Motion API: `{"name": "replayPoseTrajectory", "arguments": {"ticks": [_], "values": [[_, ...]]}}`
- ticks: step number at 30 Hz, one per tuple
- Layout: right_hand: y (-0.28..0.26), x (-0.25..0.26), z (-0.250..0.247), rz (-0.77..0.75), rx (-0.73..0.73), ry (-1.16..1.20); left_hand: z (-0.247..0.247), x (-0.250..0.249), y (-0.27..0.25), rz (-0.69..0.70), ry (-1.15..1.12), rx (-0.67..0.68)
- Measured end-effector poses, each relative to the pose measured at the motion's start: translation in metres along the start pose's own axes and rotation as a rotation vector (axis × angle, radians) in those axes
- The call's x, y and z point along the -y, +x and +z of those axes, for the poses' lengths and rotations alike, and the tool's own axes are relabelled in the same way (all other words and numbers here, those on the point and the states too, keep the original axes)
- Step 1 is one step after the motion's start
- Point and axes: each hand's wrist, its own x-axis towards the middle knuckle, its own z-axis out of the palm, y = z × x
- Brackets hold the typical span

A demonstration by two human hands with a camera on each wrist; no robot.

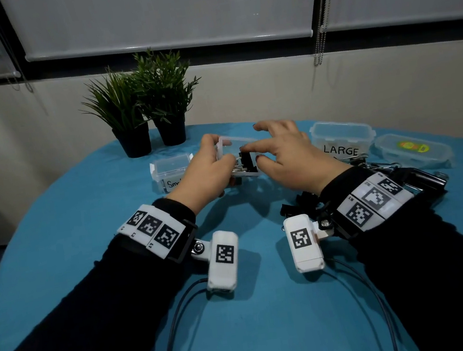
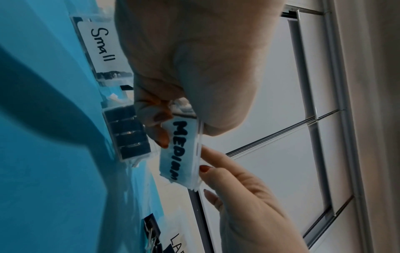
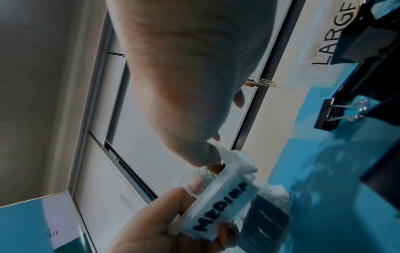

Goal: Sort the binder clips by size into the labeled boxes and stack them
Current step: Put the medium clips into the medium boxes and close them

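Note:
My left hand (image 1: 216,159) and right hand (image 1: 259,149) hold a clear plastic lid (image 1: 233,145) labelled MEDIUM (image 2: 180,150) by its two ends, tilted just above the medium box (image 1: 246,170). The left thumb and fingers pinch one end and the right thumb and fingers (image 2: 213,168) pinch the other. Under the lid, the open box (image 2: 129,135) stands on the table with a row of black medium clips (image 3: 267,222) in it. Loose large black clips (image 1: 377,166) lie by my right wrist, and one (image 3: 333,114) shows in the right wrist view.
The Small box (image 1: 171,169) stands to the left with its lid on. The LARGE box (image 1: 341,139) and a separate lid with a colourful sticker (image 1: 412,150) sit on the right. Two potted plants (image 1: 146,110) stand behind on the blue tablecloth (image 1: 259,320).

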Motion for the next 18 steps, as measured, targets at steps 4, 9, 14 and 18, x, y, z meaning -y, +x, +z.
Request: {"name": "replayPoseTrajectory", "arguments": {"ticks": [4, 9, 14, 18], "values": [[0.0001, -0.0003, 0.0014, -0.009, -0.006, 0.017, 0.0015, 0.0018, 0.0004, 0.004, 0.021, 0.019], [0.0000, -0.0014, 0.0027, -0.052, -0.080, 0.130, 0.0027, 0.0040, 0.0012, -0.011, 0.026, 0.005], [0.0004, 0.0004, 0.0010, -0.049, -0.164, 0.196, 0.0030, 0.0045, 0.0013, -0.007, 0.025, -0.006], [0.0008, 0.0023, 0.0024, 0.034, 0.052, 0.062, 0.0031, 0.0038, 0.0013, 0.001, 0.015, -0.007]]}}
